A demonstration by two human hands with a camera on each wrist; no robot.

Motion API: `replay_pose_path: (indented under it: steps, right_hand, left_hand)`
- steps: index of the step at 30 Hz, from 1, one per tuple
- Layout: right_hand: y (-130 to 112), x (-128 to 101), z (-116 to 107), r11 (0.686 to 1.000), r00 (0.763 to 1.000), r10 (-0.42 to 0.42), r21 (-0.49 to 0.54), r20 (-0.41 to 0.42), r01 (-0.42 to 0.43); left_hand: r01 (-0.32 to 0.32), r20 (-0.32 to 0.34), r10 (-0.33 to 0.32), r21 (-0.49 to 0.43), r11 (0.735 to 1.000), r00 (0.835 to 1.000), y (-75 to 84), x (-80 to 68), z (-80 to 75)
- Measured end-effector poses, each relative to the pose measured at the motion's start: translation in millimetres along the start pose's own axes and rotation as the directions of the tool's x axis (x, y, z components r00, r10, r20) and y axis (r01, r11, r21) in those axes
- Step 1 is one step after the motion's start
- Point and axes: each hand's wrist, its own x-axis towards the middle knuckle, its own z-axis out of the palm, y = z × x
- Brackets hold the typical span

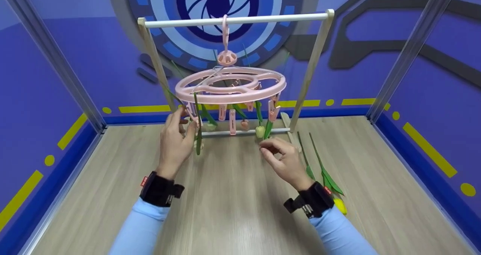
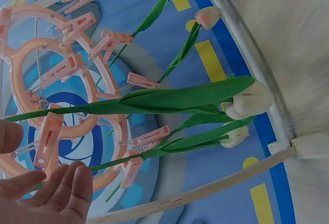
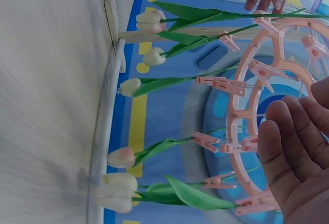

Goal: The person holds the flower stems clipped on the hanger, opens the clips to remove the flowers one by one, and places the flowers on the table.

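Observation:
A pink round clip hanger (image 1: 229,84) hangs from the white rod (image 1: 263,19) of a wooden rack. Several tulips hang head down from its clips. My left hand (image 1: 184,119) is raised beside the hanger's left edge, fingers straight, close to a clip and a green stem (image 1: 197,129). In the left wrist view that hand (image 2: 56,188) shows a bare palm next to a clip (image 2: 49,139). My right hand (image 1: 268,146) hovers with relaxed fingers just under a hanging pale tulip (image 1: 260,131). The right wrist view shows this hand (image 3: 293,152) holding nothing.
Two tulips (image 1: 324,170) lie on the wooden table right of my right wrist, one with a yellow bloom (image 1: 340,206). The rack's lower crossbar (image 1: 240,132) runs behind the hanging blooms. Blue walls and metal posts (image 1: 409,48) enclose the table.

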Motion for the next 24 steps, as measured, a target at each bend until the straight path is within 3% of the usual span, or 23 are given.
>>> replay_pose_path:
  steps: [10,14,24]
  right_hand:
    - [8,1,17,0.999,1.0,0.023,0.034,-0.01,-0.022]
    - [7,0,21,0.999,0.999,0.033,0.035,-0.001,-0.033]
    - [6,1,29,0.998,0.998,0.061,0.021,0.028,-0.062]
  left_hand:
    - [0.081,0.026,-0.077,-0.16,0.984,0.997,1.9,7.5,1.8]
    - [0.11,0.033,-0.106,-0.185,0.977,0.994,4.8,7.8,4.0]
    - [0.111,0.074,-0.097,-0.214,0.97,0.993,10.9,7.7,9.3]
